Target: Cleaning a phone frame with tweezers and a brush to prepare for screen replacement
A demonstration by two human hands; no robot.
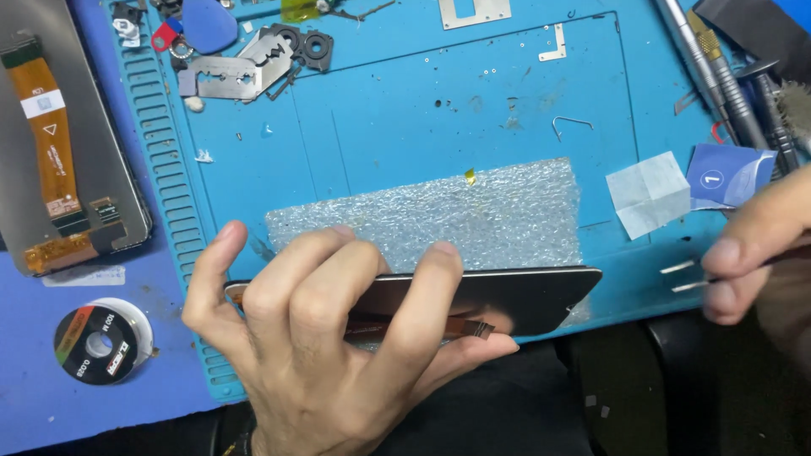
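- Our left hand (pixel 329 346) grips the thin dark glossy phone screen panel (pixel 507 295) edge-on, just below the clear bubble-wrap sheet (pixel 439 215).
- Our right hand (pixel 760 253) pinches slim metal tweezers (pixel 688 277) (right of that sheet).

The left hand (pixel 325 338) grips a dark phone screen (pixel 515 295) (tilted on edge) while the right hand (pixel 760 253) pinches tweezers (pixel 686 277).

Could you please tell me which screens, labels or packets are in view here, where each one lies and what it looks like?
Phone screen: held on edge by the left hand above the blue mat; dark, glossy.
Second screen panel: far left, face down; grey back, orange flex cable, small white label.
Blue packet: right side of the mat; torn, with a white circle.
White paper square: beside that packet; creased.
Wire spool: lower left; round, black label with coloured stripes.
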